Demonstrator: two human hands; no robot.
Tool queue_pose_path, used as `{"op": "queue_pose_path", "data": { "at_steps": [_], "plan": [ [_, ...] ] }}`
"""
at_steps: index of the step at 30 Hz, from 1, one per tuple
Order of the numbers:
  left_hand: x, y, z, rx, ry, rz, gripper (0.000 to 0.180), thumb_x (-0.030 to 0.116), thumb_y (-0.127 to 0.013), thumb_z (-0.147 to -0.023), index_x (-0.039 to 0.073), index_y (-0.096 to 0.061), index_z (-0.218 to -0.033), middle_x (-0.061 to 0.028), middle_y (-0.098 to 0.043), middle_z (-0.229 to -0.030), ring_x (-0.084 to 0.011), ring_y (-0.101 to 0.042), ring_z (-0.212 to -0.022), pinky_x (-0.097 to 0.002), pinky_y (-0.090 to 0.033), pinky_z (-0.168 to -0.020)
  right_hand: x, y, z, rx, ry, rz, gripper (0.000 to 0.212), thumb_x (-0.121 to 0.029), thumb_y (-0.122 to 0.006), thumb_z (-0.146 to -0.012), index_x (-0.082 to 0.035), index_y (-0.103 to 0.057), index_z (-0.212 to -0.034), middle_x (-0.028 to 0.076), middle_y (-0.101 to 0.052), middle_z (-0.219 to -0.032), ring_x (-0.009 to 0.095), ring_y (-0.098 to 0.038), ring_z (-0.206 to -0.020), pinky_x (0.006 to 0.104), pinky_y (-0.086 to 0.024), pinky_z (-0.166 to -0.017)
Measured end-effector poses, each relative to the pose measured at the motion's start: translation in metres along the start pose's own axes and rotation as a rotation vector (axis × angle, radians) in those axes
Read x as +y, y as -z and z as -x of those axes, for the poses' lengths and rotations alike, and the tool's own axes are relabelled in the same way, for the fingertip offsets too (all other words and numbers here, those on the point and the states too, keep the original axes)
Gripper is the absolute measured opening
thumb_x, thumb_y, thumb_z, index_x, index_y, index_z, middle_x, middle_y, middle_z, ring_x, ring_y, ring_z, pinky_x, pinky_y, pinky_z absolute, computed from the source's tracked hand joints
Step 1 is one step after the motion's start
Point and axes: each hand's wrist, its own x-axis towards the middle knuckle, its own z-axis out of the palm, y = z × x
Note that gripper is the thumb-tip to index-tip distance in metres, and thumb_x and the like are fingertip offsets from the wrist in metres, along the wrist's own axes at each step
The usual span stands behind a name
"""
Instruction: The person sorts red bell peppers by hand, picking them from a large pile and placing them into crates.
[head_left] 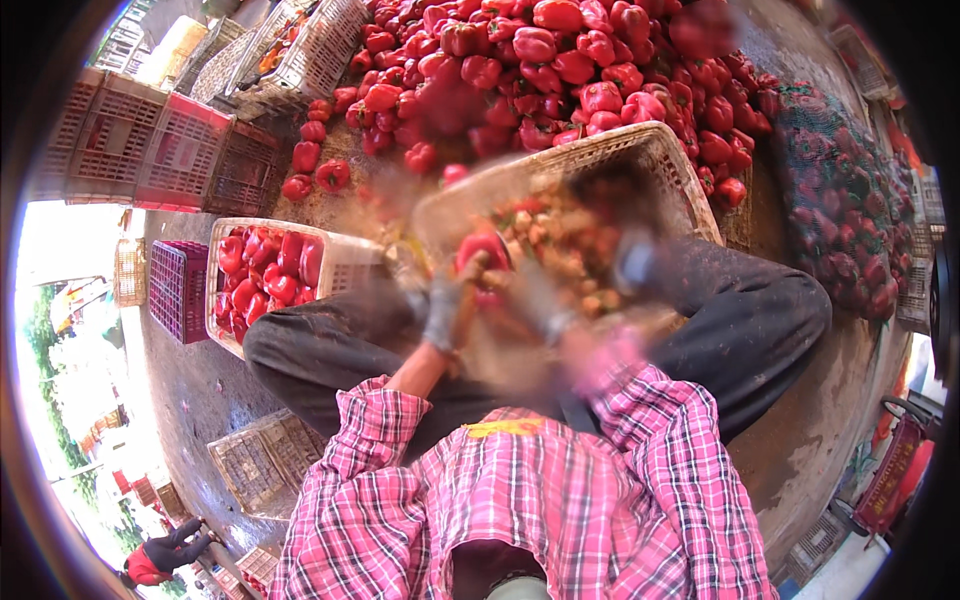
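Note:
My left hand (447,305), in a greyish glove, is closed around a red bell pepper (483,248) in front of my lap. Close beside it is my right hand (542,305), also gloved and smeared by motion, so its fingers and anything in them cannot be made out. Both hands are at the near side of a tilted, dirty, pale plastic crate (470,196). Inside that crate lie many orange-brown scraps (578,232) that look like pepper cores, partly blurred.
A large heap of red bell peppers (580,65) lies beyond the crate. At my left knee stands a white crate (350,268) of glossy peppers, beside a purple crate (180,290). Stacked crates (180,150) rise far left. A full mesh sack (840,200) stands at right.

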Motion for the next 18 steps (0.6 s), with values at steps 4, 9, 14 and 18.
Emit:
{"op": "queue_pose_path", "data": {
  "at_steps": [4, 9, 14, 18],
  "plan": [
    [-0.01, 0.008, -0.005, -0.136, 0.074, 0.248, 0.019, 0.023, -0.062, -0.1, 0.005, -0.065, -0.107, -0.0007, -0.067, -0.083, -0.0085, -0.063, -0.069, -0.0237, -0.05, -0.057, -0.005, 0.001, 0.004, 0.004, 0.065, 0.109, 0.04, -0.028, -0.078, -0.087, -0.005, -0.065, -0.116, 0.007, -0.073, -0.101, 0.015, -0.067, -0.087, 0.0269, -0.058, -0.079],
    [-0.02, 0.013, -0.008, -0.248, 0.211, 0.488, 0.028, 0.028, -0.065, -0.097, 0.006, -0.061, -0.114, -0.0043, -0.069, -0.091, -0.0158, -0.069, -0.079, -0.0313, -0.059, -0.074, -0.009, 0.008, 0.007, -0.023, 0.046, 0.388, 0.037, -0.031, -0.078, -0.084, -0.011, -0.066, -0.114, 0.006, -0.071, -0.101, 0.018, -0.067, -0.081, 0.0309, -0.057, -0.07],
    [-0.023, 0.027, -0.017, -0.331, 0.345, 0.736, 0.048, 0.034, -0.065, -0.096, 0.001, -0.055, -0.13, -0.013, -0.068, -0.115, -0.0242, -0.069, -0.1, -0.0388, -0.059, -0.087, -0.036, 0.016, 0.005, -0.132, 0.191, 0.297, 0.038, -0.017, -0.075, -0.076, -0.017, -0.066, -0.113, 0.011, -0.067, -0.106, 0.028, -0.062, -0.087, 0.0379, -0.052, -0.074],
    [-0.04, 0.045, -0.028, -0.48, 0.414, 0.936, 0.054, 0.032, -0.062, -0.098, 0.001, -0.048, -0.14, -0.0161, -0.062, -0.129, -0.0278, -0.065, -0.112, -0.0461, -0.058, -0.09, 0.041, 0.017, 0.007, -0.175, 0.116, -0.019, 0.044, -0.013, -0.074, -0.083, -0.019, -0.065, -0.127, 0.008, -0.069, -0.098, 0.015, -0.06, -0.063, 0.0298, -0.051, -0.05]
  ]
}}
